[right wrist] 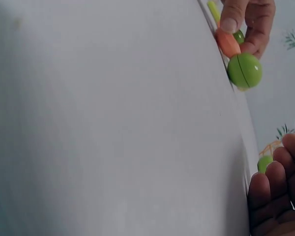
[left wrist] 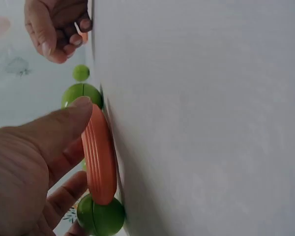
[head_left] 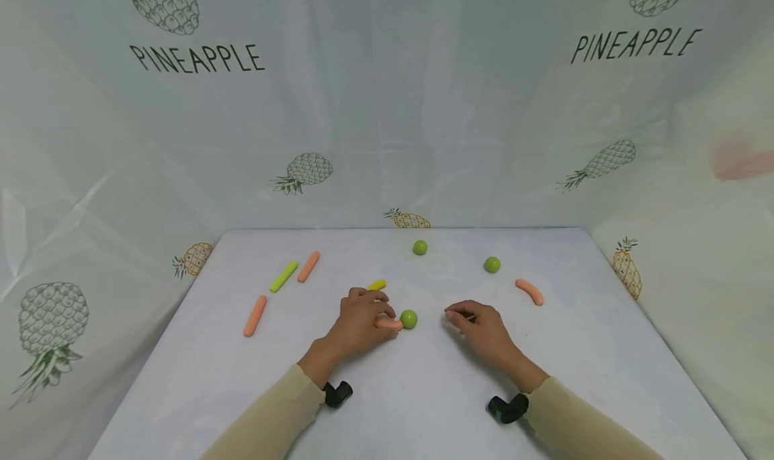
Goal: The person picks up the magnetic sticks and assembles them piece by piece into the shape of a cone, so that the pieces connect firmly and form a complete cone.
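Observation:
My left hand (head_left: 365, 319) pinches a ridged, curved orange sausage-shaped piece (left wrist: 99, 157) low over the white table. Against its right end in the head view sits a green ball (head_left: 408, 319) with a seam. A second green ball (left wrist: 101, 216) shows at the piece's other end in the left wrist view; the hand hides it from the head camera. Just beyond the left fingers lies a yellow piece (head_left: 377, 285). To the right, my right hand (head_left: 480, 329) hovers near the tabletop, fingers loosely bent and holding nothing.
Orange sticks (head_left: 255, 315) and a lime-green stick (head_left: 283, 276) lie on the left. Farther back are green balls (head_left: 420, 247), and a curved orange piece (head_left: 529, 291) lies at right. A pineapple-printed sheet (head_left: 387, 111) hangs behind the table (head_left: 605, 393).

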`<action>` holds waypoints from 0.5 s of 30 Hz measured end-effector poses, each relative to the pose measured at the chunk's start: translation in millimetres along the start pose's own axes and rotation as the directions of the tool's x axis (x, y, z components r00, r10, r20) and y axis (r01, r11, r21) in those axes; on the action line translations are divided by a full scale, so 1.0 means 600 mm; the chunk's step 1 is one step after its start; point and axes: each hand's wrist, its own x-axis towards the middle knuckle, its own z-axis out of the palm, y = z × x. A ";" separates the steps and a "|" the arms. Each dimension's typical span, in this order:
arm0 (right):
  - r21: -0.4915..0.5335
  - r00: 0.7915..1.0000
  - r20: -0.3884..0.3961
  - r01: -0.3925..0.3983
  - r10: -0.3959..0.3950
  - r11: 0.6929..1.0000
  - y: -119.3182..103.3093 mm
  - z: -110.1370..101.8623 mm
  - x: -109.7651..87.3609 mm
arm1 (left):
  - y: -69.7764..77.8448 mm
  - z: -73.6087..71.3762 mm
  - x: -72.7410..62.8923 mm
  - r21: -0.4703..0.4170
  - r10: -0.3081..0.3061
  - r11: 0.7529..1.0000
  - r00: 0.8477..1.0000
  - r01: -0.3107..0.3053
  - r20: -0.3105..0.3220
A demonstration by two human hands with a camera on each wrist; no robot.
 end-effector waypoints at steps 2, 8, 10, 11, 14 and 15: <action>0.000 1.000 -0.016 -0.016 0.016 1.000 0.002 -0.008 0.001 | -0.001 0.004 0.003 0.008 -0.004 1.000 1.000 0.004 -0.001; -0.010 0.997 -0.064 -0.032 0.031 0.999 0.017 -0.038 0.004 | -0.004 0.010 0.008 0.004 0.003 1.000 1.000 -0.003 -0.007; -0.011 0.996 -0.081 -0.029 0.028 1.000 0.022 -0.050 0.005 | -0.004 0.010 0.009 0.000 0.007 1.000 1.000 -0.007 -0.010; -0.014 0.996 -0.091 -0.027 0.025 1.000 0.024 -0.057 0.005 | -0.004 0.010 0.009 -0.004 0.008 1.000 1.000 -0.008 -0.011; -0.041 0.991 -0.132 -0.015 0.009 0.999 0.031 -0.080 0.008 | -0.004 0.010 0.009 -0.017 0.006 1.000 1.000 -0.006 -0.008; -0.057 0.988 -0.153 -0.013 0.004 0.998 0.033 -0.089 0.009 | -0.005 0.011 0.009 -0.016 0.006 1.000 1.000 -0.006 -0.006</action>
